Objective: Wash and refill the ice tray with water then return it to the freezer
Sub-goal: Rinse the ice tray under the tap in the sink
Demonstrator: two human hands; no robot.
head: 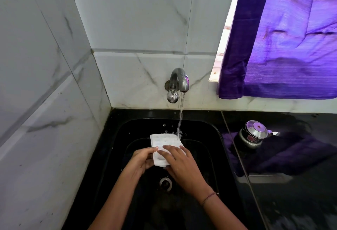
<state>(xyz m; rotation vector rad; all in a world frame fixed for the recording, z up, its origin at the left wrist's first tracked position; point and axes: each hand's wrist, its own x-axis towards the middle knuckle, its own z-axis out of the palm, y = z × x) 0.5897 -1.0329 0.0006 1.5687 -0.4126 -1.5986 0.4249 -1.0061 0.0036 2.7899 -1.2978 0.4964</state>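
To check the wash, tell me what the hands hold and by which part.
The white ice tray: the left hand holds its near left edge; the right hand lays its fingers flat across the tray's near top.

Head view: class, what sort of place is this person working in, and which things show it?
Most likely a home kitchen: a wall tap runs water onto an ice tray over a black sink set in a counter, a lidded steel pot stands beside it, and the walls are tiled.
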